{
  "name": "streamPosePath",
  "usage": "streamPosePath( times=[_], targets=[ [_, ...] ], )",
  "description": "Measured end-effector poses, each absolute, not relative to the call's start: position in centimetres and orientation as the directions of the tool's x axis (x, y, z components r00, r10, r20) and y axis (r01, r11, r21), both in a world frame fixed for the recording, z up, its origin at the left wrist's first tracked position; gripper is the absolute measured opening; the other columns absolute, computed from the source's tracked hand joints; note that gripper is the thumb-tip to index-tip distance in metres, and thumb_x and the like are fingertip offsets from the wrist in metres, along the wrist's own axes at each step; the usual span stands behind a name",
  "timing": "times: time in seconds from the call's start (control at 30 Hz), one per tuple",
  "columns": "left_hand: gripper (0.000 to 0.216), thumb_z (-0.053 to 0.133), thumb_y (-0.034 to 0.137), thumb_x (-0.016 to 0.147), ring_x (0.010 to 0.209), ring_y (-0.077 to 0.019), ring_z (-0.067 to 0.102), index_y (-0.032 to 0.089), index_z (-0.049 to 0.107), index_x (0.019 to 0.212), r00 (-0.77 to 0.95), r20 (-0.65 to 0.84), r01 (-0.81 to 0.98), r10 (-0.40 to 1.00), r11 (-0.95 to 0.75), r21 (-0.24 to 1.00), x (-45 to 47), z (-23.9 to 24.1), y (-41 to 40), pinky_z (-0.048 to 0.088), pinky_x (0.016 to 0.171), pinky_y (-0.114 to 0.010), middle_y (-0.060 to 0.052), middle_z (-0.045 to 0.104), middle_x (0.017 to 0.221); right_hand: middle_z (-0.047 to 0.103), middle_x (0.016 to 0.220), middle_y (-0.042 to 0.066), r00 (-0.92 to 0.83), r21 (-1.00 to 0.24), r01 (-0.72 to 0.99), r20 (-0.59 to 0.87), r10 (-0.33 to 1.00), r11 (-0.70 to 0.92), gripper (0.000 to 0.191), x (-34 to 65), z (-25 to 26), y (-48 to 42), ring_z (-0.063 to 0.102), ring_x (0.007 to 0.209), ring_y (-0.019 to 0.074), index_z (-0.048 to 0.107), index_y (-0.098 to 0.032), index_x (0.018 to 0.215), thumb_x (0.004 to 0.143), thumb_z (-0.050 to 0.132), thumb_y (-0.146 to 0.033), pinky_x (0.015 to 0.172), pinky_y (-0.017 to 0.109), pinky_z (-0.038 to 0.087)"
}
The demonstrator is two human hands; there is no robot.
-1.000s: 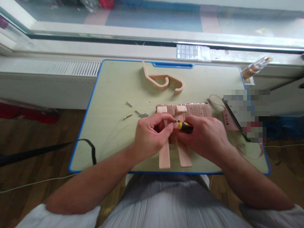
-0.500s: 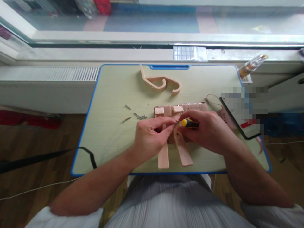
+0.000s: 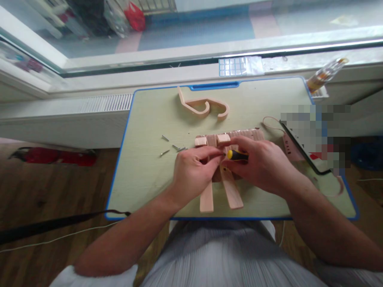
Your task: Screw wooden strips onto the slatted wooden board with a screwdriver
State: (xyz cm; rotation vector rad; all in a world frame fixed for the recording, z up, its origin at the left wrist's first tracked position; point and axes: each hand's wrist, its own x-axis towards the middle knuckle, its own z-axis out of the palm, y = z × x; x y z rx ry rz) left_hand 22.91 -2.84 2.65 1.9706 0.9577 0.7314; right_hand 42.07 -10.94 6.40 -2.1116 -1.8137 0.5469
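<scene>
My right hand (image 3: 263,165) is closed round a yellow-and-black screwdriver (image 3: 236,155), its tip pointing left. My left hand (image 3: 191,171) pinches something small at that tip, too small to name. Both hands rest over a light wooden assembly (image 3: 230,139) with two long strips (image 3: 231,193) reaching toward me on the green lap table (image 3: 143,167). Several loose screws (image 3: 176,148) lie just left of my left hand.
A curved wooden hook piece (image 3: 203,105) lies at the table's far middle. A phone (image 3: 305,153) and a pink cord (image 3: 271,123) sit to the right. A black strap (image 3: 60,223) hangs off the left edge. A window sill runs behind.
The view has shifted and tilted a little. My hands stay together over the wooden assembly, the screwdriver still at my left fingertips.
</scene>
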Motion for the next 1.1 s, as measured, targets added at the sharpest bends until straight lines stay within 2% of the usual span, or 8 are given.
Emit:
streamPosePath(
  times=[0.1, 0.27, 0.53, 0.67, 0.87, 0.97, 1.1],
  targets=[
    [0.013, 0.082, 0.022, 0.095, 0.078, -0.0168, 0.079, 0.026, 0.091, 0.102, 0.558, 0.122, 0.391, 0.821, -0.390, 0.834, 22.92, 2.63, -2.80, 0.060, 0.071, -0.028, -0.002, 0.089, 0.096, 0.084, 0.094, 0.007, 0.123, -0.466, 0.873, -0.077, 0.989, -0.145, 0.038, 42.22, 6.35, -10.91, 0.077, 0.082, 0.0287, 0.078, -0.029, 0.129, 0.094, 0.075, -0.044, 0.069, 0.034, 0.041],
    [0.011, 0.083, 0.025, 0.094, 0.070, -0.0151, 0.076, 0.026, 0.091, 0.102, 0.549, 0.123, 0.395, 0.826, -0.387, 0.833, 23.07, 2.72, -2.80, 0.056, 0.063, -0.025, -0.002, 0.089, 0.090, 0.083, 0.087, 0.005, 0.107, -0.518, 0.845, -0.081, 0.991, -0.133, 0.026, 42.68, 6.26, -10.79, 0.075, 0.078, 0.0248, 0.082, -0.027, 0.114, 0.092, 0.074, -0.038, 0.069, 0.032, 0.043],
    [0.013, 0.081, 0.023, 0.095, 0.080, -0.0179, 0.080, 0.027, 0.091, 0.103, 0.568, 0.097, 0.396, 0.817, -0.374, 0.839, 23.13, 2.58, -2.67, 0.059, 0.068, -0.027, -0.002, 0.089, 0.097, 0.085, 0.091, 0.006, 0.126, -0.522, 0.837, -0.107, 0.986, -0.164, 0.029, 42.52, 6.47, -10.68, 0.076, 0.080, 0.0254, 0.084, -0.028, 0.118, 0.091, 0.076, -0.036, 0.072, 0.033, 0.046],
    [0.013, 0.082, 0.026, 0.094, 0.073, -0.0171, 0.075, 0.026, 0.090, 0.104, 0.569, 0.100, 0.445, 0.816, -0.408, 0.797, 22.99, 2.47, -2.71, 0.055, 0.065, -0.027, -0.003, 0.087, 0.089, 0.085, 0.091, 0.005, 0.122, -0.528, 0.835, -0.099, 0.988, -0.156, 0.029, 42.56, 6.38, -10.71, 0.076, 0.079, 0.0250, 0.084, -0.029, 0.119, 0.092, 0.076, -0.036, 0.071, 0.033, 0.046],
    [0.014, 0.078, 0.026, 0.095, 0.063, -0.0140, 0.064, 0.024, 0.089, 0.104, 0.558, 0.121, 0.468, 0.821, -0.432, 0.771, 22.84, 2.30, -2.80, 0.043, 0.057, -0.026, -0.001, 0.080, 0.075, 0.087, 0.100, 0.009, 0.099, -0.627, 0.775, 0.000, 0.995, -0.078, 0.024, 42.47, 6.13, -10.74, 0.078, 0.088, 0.0253, 0.085, -0.024, 0.115, 0.097, 0.072, -0.033, 0.075, 0.032, 0.052],
    [0.014, 0.076, 0.025, 0.096, 0.063, -0.0140, 0.064, 0.023, 0.088, 0.102, 0.562, 0.139, 0.457, 0.816, -0.446, 0.770, 22.70, 2.10, -2.76, 0.044, 0.060, -0.026, -0.002, 0.081, 0.077, 0.087, 0.098, 0.009, 0.108, -0.617, 0.784, 0.030, 0.994, -0.066, 0.021, 42.31, 5.93, -10.75, 0.078, 0.085, 0.0245, 0.085, -0.023, 0.109, 0.098, 0.069, -0.032, 0.074, 0.032, 0.052],
    [0.012, 0.079, 0.031, 0.096, 0.058, -0.0141, 0.060, 0.023, 0.088, 0.099, 0.576, 0.161, 0.488, 0.802, -0.494, 0.719, 22.56, 2.25, -2.68, 0.040, 0.056, -0.027, -0.001, 0.076, 0.070, 0.086, 0.093, 0.009, 0.108, -0.573, 0.817, 0.052, 0.993, -0.059, 0.021, 42.36, 5.70, -10.75, 0.077, 0.082, 0.0241, 0.085, -0.021, 0.105, 0.098, 0.068, -0.033, 0.072, 0.032, 0.052]
  ],
)
